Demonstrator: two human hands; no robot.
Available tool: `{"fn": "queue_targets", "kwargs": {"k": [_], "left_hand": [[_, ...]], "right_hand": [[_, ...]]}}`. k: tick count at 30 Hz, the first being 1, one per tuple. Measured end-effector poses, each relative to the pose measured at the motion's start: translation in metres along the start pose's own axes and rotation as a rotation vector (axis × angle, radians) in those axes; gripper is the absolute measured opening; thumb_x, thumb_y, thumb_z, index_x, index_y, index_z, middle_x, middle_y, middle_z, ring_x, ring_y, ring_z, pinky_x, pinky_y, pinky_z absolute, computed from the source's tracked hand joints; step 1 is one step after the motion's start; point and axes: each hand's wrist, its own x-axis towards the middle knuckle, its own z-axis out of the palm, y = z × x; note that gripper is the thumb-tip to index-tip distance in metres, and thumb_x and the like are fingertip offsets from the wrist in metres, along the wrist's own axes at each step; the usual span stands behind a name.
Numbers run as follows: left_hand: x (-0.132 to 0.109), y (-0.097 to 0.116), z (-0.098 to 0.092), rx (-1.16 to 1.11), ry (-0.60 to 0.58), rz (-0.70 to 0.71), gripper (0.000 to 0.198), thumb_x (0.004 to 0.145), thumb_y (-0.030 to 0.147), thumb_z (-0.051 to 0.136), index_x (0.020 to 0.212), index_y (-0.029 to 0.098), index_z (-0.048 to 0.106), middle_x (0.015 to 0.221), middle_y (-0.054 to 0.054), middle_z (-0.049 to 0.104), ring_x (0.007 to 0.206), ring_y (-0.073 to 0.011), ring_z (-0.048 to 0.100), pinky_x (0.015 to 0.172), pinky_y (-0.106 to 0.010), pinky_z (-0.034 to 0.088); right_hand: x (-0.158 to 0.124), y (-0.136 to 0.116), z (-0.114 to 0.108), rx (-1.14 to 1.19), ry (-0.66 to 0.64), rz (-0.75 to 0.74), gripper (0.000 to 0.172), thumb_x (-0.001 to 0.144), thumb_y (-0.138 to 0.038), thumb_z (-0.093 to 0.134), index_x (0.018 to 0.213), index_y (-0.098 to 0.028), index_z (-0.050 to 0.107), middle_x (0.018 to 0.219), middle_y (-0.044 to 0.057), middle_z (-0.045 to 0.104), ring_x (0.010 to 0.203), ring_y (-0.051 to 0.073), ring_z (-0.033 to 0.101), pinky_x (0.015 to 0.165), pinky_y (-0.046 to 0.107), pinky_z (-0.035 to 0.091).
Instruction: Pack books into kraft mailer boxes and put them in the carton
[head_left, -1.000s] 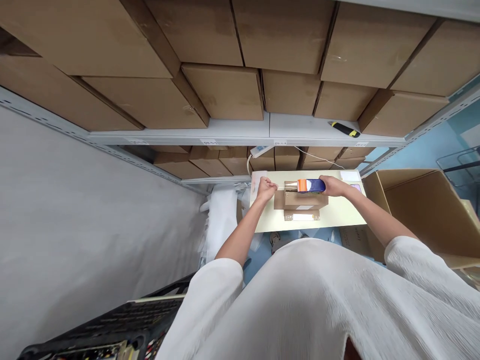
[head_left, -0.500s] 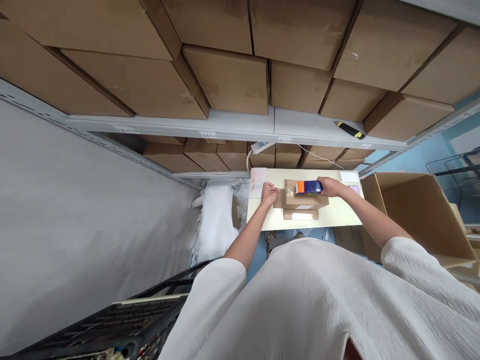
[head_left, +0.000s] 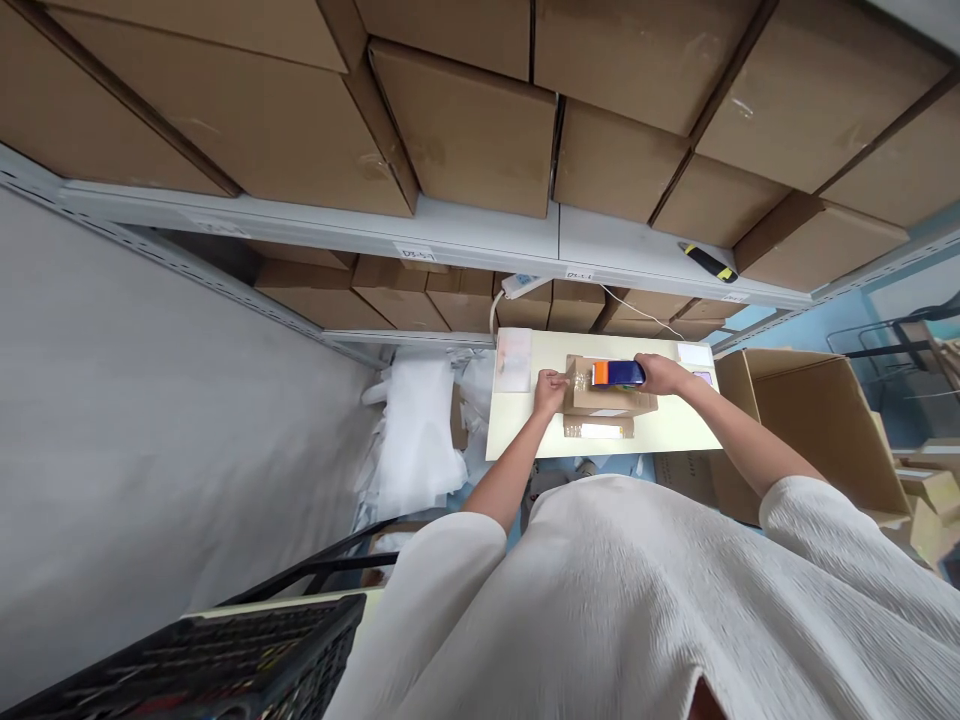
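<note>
A small cardboard box (head_left: pixel 592 400) lies on a pale yellow table (head_left: pixel 525 435), with clear tape over its left part. My right hand (head_left: pixel 658 374) is closed around the handle of a blue and orange tape dispenser (head_left: pixel 619 373), held over the box top. At the box's left end is my left hand (head_left: pixel 551 390), its fingers closed together and pressed against the cardboard edge; the fingertips are partly hidden. In front of the box, a second flat taped cardboard piece (head_left: pixel 598 428) with a white label lies close to the table's near edge.
Shelves of cartons (head_left: pixel 472 130) rise behind the table, with a yellow and black utility knife (head_left: pixel 709 262) on one shelf. A large open carton (head_left: pixel 817 420) stands right. White wrapping material (head_left: pixel 420 430) lies left, and a black crate (head_left: pixel 277 650) is at lower left.
My left hand has moved right onto the box's left end, where the cardboard flap stuck out before; that flap no longer shows. The tape dispenser stays over the box. The view has shifted slightly.
</note>
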Motion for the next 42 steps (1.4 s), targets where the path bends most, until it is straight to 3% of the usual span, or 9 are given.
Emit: {"fn": "queue_targets", "kwargs": {"k": [9,14,17,20,24,29,32,36,42], "left_hand": [[-0.006,-0.008,0.008,-0.090,-0.080,0.010,0.032,0.092,0.018,0.076,0.118,0.023,0.058,0.096,-0.003,0.072,0.106,-0.0245,0.076,0.110,-0.044,0.056],[-0.013,-0.015,0.003,0.057,0.033,0.066,0.035,0.089,0.020,0.079,0.120,0.022,0.062,0.124,-0.013,0.072,0.123,-0.0277,0.071,0.111,-0.044,0.056],[-0.019,-0.018,-0.001,0.065,0.067,0.193,0.027,0.091,0.017,0.073,0.116,0.023,0.064,0.124,-0.012,0.073,0.117,-0.0257,0.073,0.109,-0.044,0.058],[-0.022,-0.014,-0.003,0.026,-0.010,0.266,0.025,0.095,0.012,0.060,0.115,0.024,0.067,0.119,-0.009,0.077,0.115,-0.0223,0.076,0.110,-0.042,0.060],[-0.026,-0.007,-0.002,0.077,-0.139,0.167,0.034,0.093,0.007,0.056,0.119,0.024,0.070,0.119,-0.008,0.082,0.118,-0.0223,0.078,0.114,-0.044,0.060],[-0.037,0.001,-0.006,0.166,-0.088,0.233,0.041,0.093,0.006,0.058,0.127,0.025,0.071,0.133,-0.009,0.080,0.129,-0.0261,0.076,0.119,-0.047,0.058],[-0.041,0.013,-0.007,0.233,-0.116,0.281,0.046,0.096,0.006,0.055,0.135,0.024,0.069,0.135,-0.011,0.079,0.128,-0.0266,0.077,0.119,-0.049,0.058],[-0.037,0.037,-0.003,0.416,-0.182,0.456,0.067,0.091,0.007,0.061,0.156,0.023,0.060,0.157,-0.015,0.068,0.150,-0.0311,0.063,0.130,-0.051,0.049],[-0.033,0.059,-0.003,0.755,-0.447,0.557,0.109,0.089,0.022,0.079,0.182,0.025,0.021,0.178,-0.017,0.049,0.168,-0.0378,0.042,0.137,-0.059,0.033]], "right_hand": [[-0.007,-0.017,-0.011,-0.138,-0.075,0.032,0.039,0.096,-0.046,0.084,0.120,-0.021,0.065,0.121,0.015,0.080,0.107,0.030,0.076,0.076,0.032,0.048],[-0.009,-0.019,-0.012,-0.140,-0.078,0.046,0.040,0.097,-0.046,0.084,0.122,-0.021,0.066,0.120,0.015,0.080,0.104,0.029,0.076,0.076,0.032,0.049],[-0.009,-0.017,-0.010,-0.145,-0.073,0.034,0.038,0.097,-0.044,0.083,0.122,-0.021,0.065,0.122,0.015,0.080,0.105,0.029,0.075,0.077,0.031,0.048],[-0.008,-0.015,-0.007,-0.152,-0.067,0.020,0.036,0.099,-0.046,0.081,0.120,-0.021,0.064,0.123,0.014,0.079,0.106,0.028,0.075,0.077,0.031,0.048],[-0.007,-0.012,-0.003,-0.160,-0.062,0.016,0.036,0.099,-0.046,0.080,0.120,-0.022,0.063,0.124,0.013,0.079,0.108,0.028,0.074,0.078,0.031,0.047],[-0.008,-0.009,0.001,-0.155,-0.046,0.007,0.037,0.098,-0.043,0.081,0.122,-0.021,0.063,0.124,0.014,0.078,0.111,0.029,0.073,0.081,0.031,0.048],[-0.009,-0.009,0.002,-0.138,-0.038,-0.008,0.037,0.100,-0.044,0.079,0.124,-0.021,0.062,0.124,0.015,0.078,0.111,0.030,0.073,0.083,0.032,0.049],[-0.009,-0.009,0.002,-0.108,-0.031,-0.039,0.038,0.100,-0.045,0.079,0.125,-0.020,0.062,0.122,0.015,0.077,0.109,0.029,0.073,0.085,0.032,0.050],[-0.011,-0.009,0.000,-0.102,-0.051,-0.048,0.040,0.098,-0.040,0.078,0.130,-0.020,0.064,0.124,0.015,0.077,0.110,0.029,0.073,0.083,0.032,0.049]]}}
